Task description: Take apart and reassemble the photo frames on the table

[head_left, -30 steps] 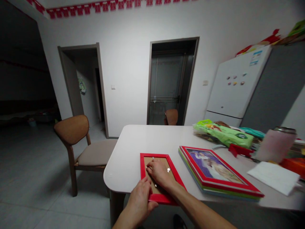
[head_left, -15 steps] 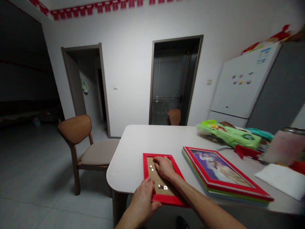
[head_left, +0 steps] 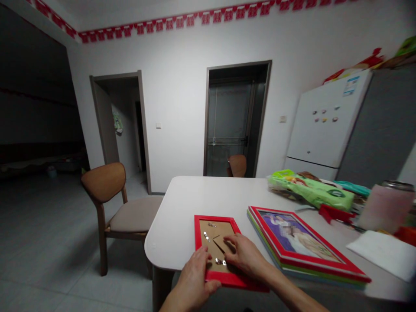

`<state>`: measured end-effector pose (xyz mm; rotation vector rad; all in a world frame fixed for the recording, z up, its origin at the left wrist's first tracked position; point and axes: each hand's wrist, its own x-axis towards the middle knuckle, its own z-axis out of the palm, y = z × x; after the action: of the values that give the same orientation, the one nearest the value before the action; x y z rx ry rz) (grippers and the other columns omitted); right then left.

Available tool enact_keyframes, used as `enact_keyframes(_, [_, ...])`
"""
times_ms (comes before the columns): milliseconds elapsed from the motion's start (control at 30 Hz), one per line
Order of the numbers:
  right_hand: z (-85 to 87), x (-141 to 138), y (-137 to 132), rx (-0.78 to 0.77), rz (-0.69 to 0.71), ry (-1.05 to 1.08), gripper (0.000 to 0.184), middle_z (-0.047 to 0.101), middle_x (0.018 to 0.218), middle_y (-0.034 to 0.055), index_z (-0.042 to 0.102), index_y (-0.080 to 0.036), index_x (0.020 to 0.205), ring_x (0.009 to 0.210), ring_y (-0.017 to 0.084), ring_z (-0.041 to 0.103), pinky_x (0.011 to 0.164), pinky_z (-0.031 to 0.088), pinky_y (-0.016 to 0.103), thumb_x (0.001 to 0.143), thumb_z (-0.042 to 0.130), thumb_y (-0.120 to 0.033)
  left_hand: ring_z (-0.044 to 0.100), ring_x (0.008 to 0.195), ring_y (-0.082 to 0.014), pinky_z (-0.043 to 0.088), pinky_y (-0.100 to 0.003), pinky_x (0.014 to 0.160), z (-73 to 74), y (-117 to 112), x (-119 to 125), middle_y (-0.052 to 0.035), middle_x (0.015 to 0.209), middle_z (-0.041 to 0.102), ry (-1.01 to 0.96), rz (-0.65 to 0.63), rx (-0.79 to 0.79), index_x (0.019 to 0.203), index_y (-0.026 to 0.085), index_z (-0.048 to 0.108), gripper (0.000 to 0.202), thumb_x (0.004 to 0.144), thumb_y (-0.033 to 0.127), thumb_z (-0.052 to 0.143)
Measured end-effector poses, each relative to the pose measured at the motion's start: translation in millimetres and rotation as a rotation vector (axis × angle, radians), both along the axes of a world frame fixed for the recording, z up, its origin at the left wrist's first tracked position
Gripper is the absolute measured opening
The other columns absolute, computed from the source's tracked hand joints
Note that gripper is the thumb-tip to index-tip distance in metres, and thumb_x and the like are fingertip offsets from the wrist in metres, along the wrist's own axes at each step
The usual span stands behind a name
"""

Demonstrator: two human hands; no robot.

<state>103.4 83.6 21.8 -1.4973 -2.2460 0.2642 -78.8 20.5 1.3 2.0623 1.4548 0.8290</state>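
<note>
A red picture frame point(head_left: 199, 234) lies face down on the white table, its brown backing board point(head_left: 212, 249) showing small metal clips and a dark angled slit. My left hand point(head_left: 193, 277) holds the frame's near left corner, thumb along the near edge and fingers on the left rim. Over the right part of the backing is my right hand point(head_left: 245, 255), fingers bent and thumb apart from the index finger, close to the metal clip point(head_left: 220, 261) at the near end. It hides part of the right rim. Nothing shows between its fingers.
To the right lies a stack of frames, the top red frame point(head_left: 308, 260) holding a photo. Beyond are a green package point(head_left: 312, 190), a pinkish jar point(head_left: 386, 206) and white paper point(head_left: 383, 253). A wooden chair point(head_left: 104, 182) stands left of the table point(head_left: 182, 195).
My right hand has moved from the far part of the backing toward the near right side, uncovering the far clip and the slit. My left hand stays at the corner. The view has tilted up slightly.
</note>
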Motion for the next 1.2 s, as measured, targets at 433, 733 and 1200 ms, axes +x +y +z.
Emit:
enact_keyframes(433, [52.4, -25.8, -5.6, 0.084, -0.065, -0.014, 0.027, 0.061, 0.083, 0.0083, 0.064, -0.018, 0.083, 0.077, 0.018, 0.053, 0.066, 0.037, 0.023, 0.060, 0.052, -0.023, 0.060, 0.068, -0.0157, 0.048, -0.027, 0.062, 17.9, 40.7, 7.8, -0.0047, 0.082, 0.063, -0.942, 0.115, -0.135, 0.093, 0.016, 0.042, 0.032, 0.062, 0.014, 0.049])
enact_keyframes(733, [31.5, -6.1, 1.8, 0.073, -0.079, 0.072, 0.038, 0.059, 0.097, 0.0122, 0.056, -0.013, 0.102, 0.086, 0.019, 0.053, 0.075, 0.036, 0.026, 0.072, 0.042, -0.031, 0.059, 0.058, -0.0125, 0.044, -0.021, 0.054, 16.5, 45.4, -70.4, 0.0009, 0.069, 0.062, -0.939, 0.328, -0.130, 0.095, 0.016, 0.042, 0.035, 0.061, 0.015, 0.049])
enact_keyframes(1200, [-8.0, 25.1, 15.6, -0.095, -0.307, 0.099, 0.044, 0.062, 0.090, 0.0186, 0.050, -0.005, 0.104, 0.083, 0.024, 0.057, 0.072, 0.039, 0.030, 0.061, 0.043, -0.015, 0.051, 0.094, -0.0219, 0.034, -0.036, 0.087, -7.0, 43.6, -118.7, -0.0072, 0.094, 0.057, -0.346, 0.558, 0.051, 0.091, 0.014, 0.052, 0.036, 0.056, 0.004, 0.050])
